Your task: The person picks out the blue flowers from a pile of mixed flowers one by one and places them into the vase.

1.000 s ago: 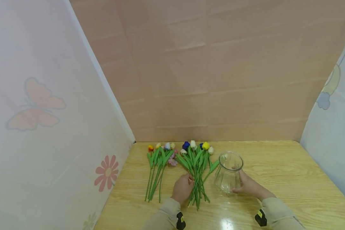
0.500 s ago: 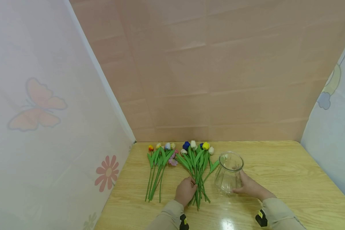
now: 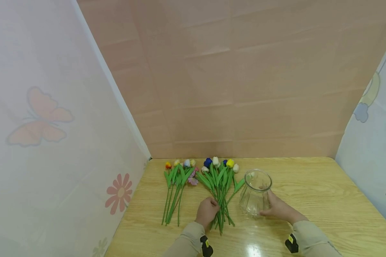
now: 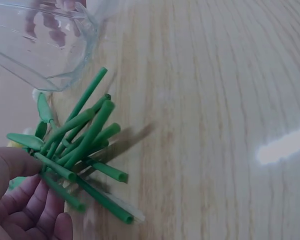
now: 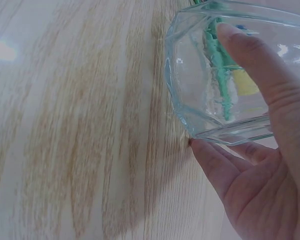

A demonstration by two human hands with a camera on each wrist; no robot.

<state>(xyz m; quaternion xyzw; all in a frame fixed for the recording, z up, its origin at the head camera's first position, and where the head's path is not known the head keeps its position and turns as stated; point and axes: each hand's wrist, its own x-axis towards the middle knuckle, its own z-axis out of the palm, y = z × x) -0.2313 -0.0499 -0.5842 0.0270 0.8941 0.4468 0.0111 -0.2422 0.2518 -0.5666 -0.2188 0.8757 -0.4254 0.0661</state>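
My left hand (image 3: 207, 212) holds the stems of a bunch of artificial tulips (image 3: 223, 182) lying on the table. In the left wrist view, the thumb lies over the green stems (image 4: 92, 135) and the fingers curl beneath, with the cut ends fanning out past them. Blue, white and yellow blooms top the bunch. Just to its right stands a clear glass vase (image 3: 248, 202), upright and wide-mouthed. My right hand (image 3: 279, 207) grips the vase from its right side; the right wrist view shows thumb and fingers (image 5: 215, 162) on opposite sides of the glass wall.
A second, smaller group of artificial tulips (image 3: 175, 192) lies to the left, with orange, pale and pink blooms. The wooden table (image 3: 321, 200) meets a brown backdrop (image 3: 254, 107) behind and pale printed side panels (image 3: 64, 171) at left and right.
My left hand has shifted slightly right and closed its fingers at the bunch's stems. The right hand and the vase stay where they were.
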